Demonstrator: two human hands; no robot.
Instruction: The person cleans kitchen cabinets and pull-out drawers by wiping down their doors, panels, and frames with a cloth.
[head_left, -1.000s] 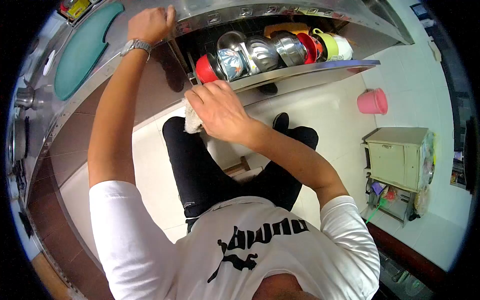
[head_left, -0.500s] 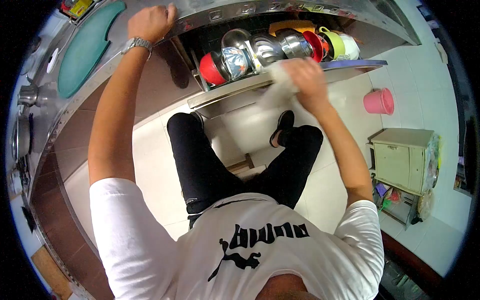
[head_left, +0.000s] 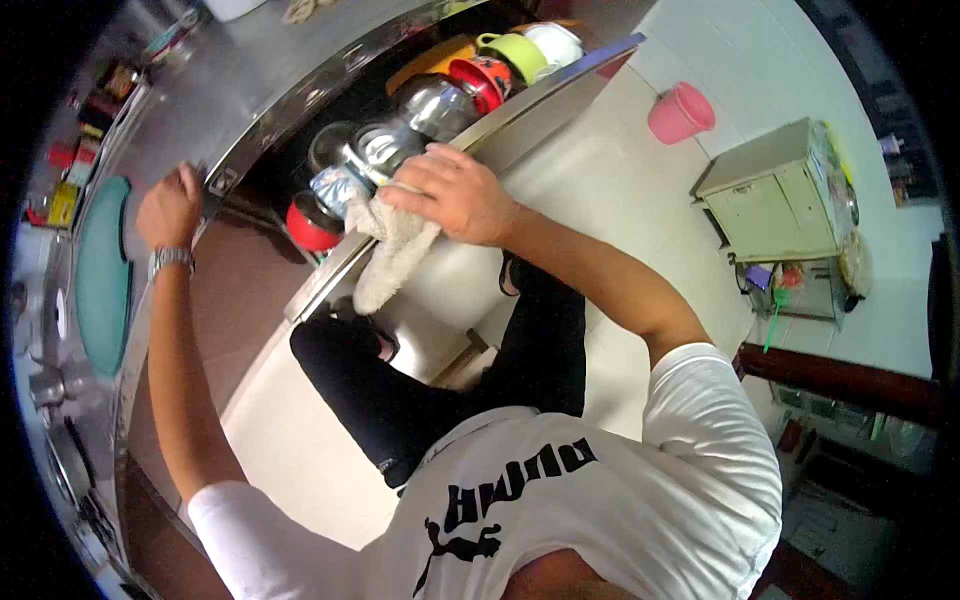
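Observation:
My right hand is closed on a pale cloth, which hangs over the top edge of an open drawer front. Inside the drawer, just beyond the cloth, stand several bowls: a red one, a patterned one, shiny metal ones, a red patterned one and a green cup. My left hand, with a watch on the wrist, rests with curled fingers at the metal counter's edge; whether it grips anything is hidden.
A teal board lies on the counter at the left, near bottles and jars. A pink bucket stands on the floor at the right, beyond it a pale green cabinet. My knees are below the drawer.
The view has turned, so the drawer now slants. My right hand has swept the cloth right along the drawer front, then come back toward the left. My left hand stays at the counter edge.

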